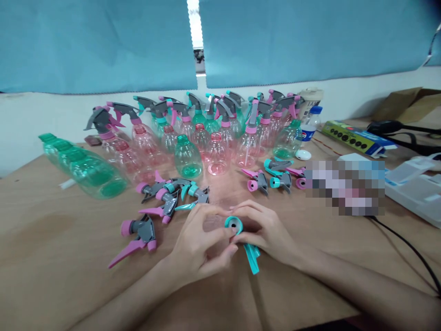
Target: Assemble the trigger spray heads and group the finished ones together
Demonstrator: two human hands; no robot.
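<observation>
Above the table's near half, my right hand [263, 230] is closed round a teal trigger sprayer head [252, 258], its threaded collar turned toward me and its trigger hanging down. My left hand [206, 239] meets it from the other side, fingers curled, with fingertips at the collar's rim and opening. Whether a small part sits between those fingertips cannot be made out. Left of my hands lie several loose pink and teal sprayer heads, the nearest a pink-and-grey sprayer head [139, 233]. More loose heads, among them a pink sprayer head [257, 181], lie beyond my right hand.
Several pink and green bottles, many topped with sprayers, stand at the back, including an open green bottle [188, 158]. Green bottles [99, 177] lie at left. At right are a Pepsi bottle [308, 131], a green-and-blue box [356, 138], a plastic organizer [418, 188] and a black cable [409, 246].
</observation>
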